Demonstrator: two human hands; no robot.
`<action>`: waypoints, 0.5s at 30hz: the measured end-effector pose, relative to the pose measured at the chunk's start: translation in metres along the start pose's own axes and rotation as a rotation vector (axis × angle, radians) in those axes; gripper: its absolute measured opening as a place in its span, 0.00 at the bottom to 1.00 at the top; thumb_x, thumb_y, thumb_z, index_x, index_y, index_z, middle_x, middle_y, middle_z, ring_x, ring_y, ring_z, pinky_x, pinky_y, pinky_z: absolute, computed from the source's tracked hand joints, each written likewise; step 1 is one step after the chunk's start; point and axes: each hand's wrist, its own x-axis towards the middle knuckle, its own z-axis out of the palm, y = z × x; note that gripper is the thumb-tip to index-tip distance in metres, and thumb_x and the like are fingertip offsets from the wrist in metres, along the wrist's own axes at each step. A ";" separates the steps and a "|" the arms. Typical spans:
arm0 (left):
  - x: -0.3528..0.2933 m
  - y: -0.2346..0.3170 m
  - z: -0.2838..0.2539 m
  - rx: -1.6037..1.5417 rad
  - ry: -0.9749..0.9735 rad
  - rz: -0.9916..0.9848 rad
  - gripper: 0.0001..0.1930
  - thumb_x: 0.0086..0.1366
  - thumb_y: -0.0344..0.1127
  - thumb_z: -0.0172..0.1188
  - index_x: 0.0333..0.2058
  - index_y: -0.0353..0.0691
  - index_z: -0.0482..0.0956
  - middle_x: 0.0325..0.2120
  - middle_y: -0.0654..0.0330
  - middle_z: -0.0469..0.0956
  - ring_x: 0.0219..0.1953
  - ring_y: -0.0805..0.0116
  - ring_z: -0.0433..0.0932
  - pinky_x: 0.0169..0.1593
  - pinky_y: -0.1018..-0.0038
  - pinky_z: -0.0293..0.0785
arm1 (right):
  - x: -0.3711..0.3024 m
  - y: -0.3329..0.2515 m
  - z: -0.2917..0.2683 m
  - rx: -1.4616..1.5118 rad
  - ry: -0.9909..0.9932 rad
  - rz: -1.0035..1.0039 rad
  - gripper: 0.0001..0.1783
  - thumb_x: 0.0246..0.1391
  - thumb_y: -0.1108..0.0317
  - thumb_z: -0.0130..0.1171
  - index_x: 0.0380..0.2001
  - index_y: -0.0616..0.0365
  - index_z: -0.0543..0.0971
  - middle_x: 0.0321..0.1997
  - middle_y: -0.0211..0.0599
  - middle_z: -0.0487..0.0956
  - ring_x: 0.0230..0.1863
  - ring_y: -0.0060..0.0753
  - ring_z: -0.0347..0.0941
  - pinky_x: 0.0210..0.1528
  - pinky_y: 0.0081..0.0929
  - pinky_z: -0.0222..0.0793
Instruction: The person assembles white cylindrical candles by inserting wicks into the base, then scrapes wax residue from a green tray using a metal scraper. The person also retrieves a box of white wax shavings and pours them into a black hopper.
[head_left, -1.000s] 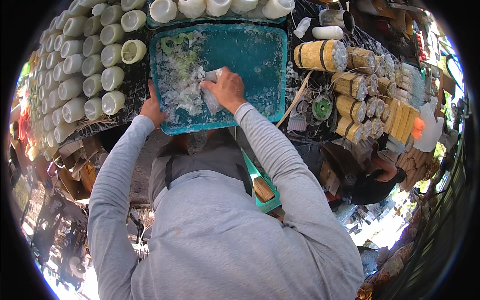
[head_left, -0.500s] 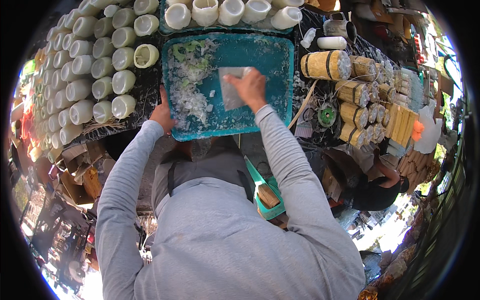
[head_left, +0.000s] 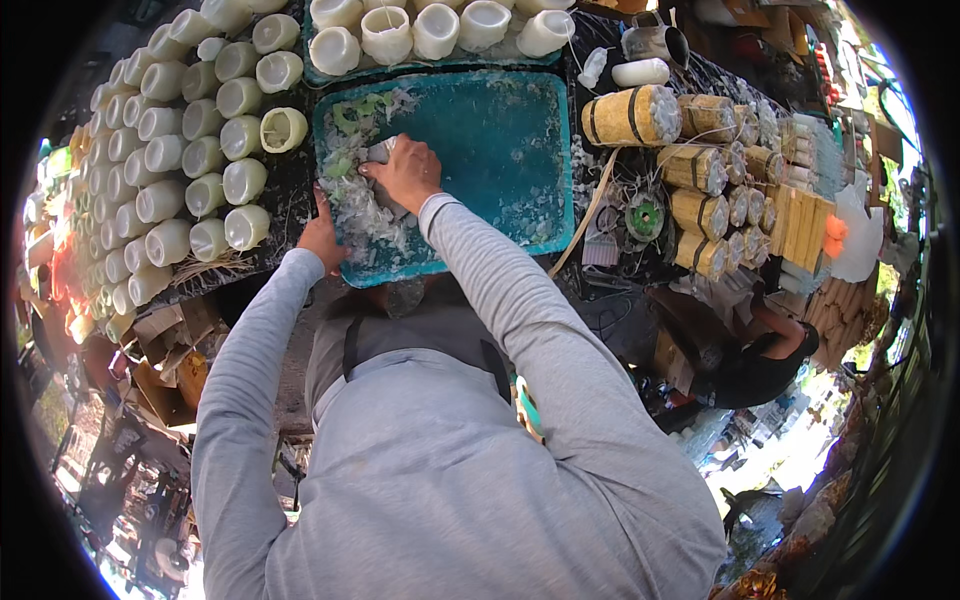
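A teal rectangular tray lies before me, with whitish and pale green flakes heaped along its left side. My right hand is closed on a flat greyish scraper plate, pressed against that heap; the hand covers most of the plate. At the tray's near left corner, my left hand grips the rim, its fingers partly hidden by the edge.
Rows of whitish cups crowd the left, and more stand in another tray beyond. To the right are strapped tan bundles and a green spool. A person in dark clothing is at the lower right.
My right hand has swept the scraper plate leftward across the tray into the flakes, leaving fewer bits on the tray's right part. My left hand stays at the rim.
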 end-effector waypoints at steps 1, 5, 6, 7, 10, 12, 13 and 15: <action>0.000 -0.002 0.001 0.011 -0.002 -0.023 0.72 0.55 0.25 0.72 0.71 0.46 0.10 0.54 0.27 0.75 0.48 0.33 0.82 0.45 0.53 0.87 | -0.001 0.004 -0.007 0.017 0.001 0.008 0.37 0.42 0.42 0.80 0.42 0.64 0.82 0.44 0.58 0.85 0.47 0.59 0.84 0.50 0.47 0.80; 0.000 -0.006 0.004 -0.082 -0.010 -0.003 0.72 0.56 0.26 0.73 0.72 0.45 0.10 0.50 0.29 0.79 0.46 0.34 0.83 0.46 0.53 0.87 | 0.030 0.058 -0.057 0.083 0.161 0.092 0.42 0.38 0.36 0.80 0.37 0.69 0.84 0.40 0.61 0.86 0.44 0.58 0.85 0.47 0.46 0.81; 0.000 -0.005 0.004 -0.086 -0.032 -0.008 0.72 0.56 0.25 0.72 0.72 0.46 0.10 0.51 0.29 0.77 0.45 0.34 0.83 0.43 0.54 0.87 | 0.047 0.069 -0.065 0.117 0.204 0.161 0.43 0.37 0.36 0.80 0.36 0.71 0.85 0.39 0.62 0.86 0.44 0.58 0.85 0.47 0.45 0.81; 0.000 -0.003 0.003 -0.093 -0.048 -0.039 0.71 0.55 0.24 0.72 0.72 0.48 0.11 0.52 0.28 0.76 0.45 0.34 0.83 0.41 0.54 0.88 | 0.062 0.073 -0.061 0.073 0.178 0.142 0.43 0.37 0.35 0.80 0.36 0.71 0.85 0.40 0.62 0.86 0.43 0.58 0.85 0.46 0.45 0.82; -0.001 0.004 -0.003 -0.104 -0.041 -0.081 0.71 0.55 0.24 0.70 0.72 0.48 0.11 0.53 0.27 0.75 0.43 0.35 0.84 0.35 0.55 0.90 | 0.092 0.063 -0.031 -0.034 0.248 0.018 0.42 0.38 0.35 0.80 0.35 0.69 0.85 0.41 0.60 0.86 0.42 0.58 0.86 0.45 0.43 0.82; -0.002 0.009 -0.005 -0.168 -0.084 -0.131 0.70 0.56 0.24 0.70 0.72 0.48 0.11 0.54 0.28 0.75 0.43 0.35 0.84 0.35 0.55 0.90 | 0.092 0.050 -0.013 0.005 0.268 0.096 0.41 0.38 0.34 0.80 0.36 0.67 0.85 0.41 0.58 0.86 0.43 0.57 0.86 0.46 0.43 0.82; -0.003 0.010 -0.006 -0.161 -0.090 -0.121 0.71 0.56 0.25 0.71 0.72 0.46 0.10 0.52 0.28 0.76 0.43 0.35 0.84 0.38 0.54 0.89 | 0.088 0.040 -0.005 -0.030 0.203 0.062 0.41 0.39 0.34 0.79 0.37 0.67 0.85 0.41 0.58 0.86 0.44 0.57 0.85 0.47 0.43 0.82; -0.004 0.011 -0.006 -0.167 -0.086 -0.129 0.71 0.57 0.27 0.72 0.71 0.44 0.09 0.50 0.30 0.79 0.43 0.33 0.84 0.43 0.51 0.87 | 0.073 0.013 0.009 -0.064 0.146 -0.015 0.41 0.41 0.34 0.77 0.39 0.66 0.85 0.43 0.60 0.86 0.47 0.57 0.85 0.49 0.43 0.82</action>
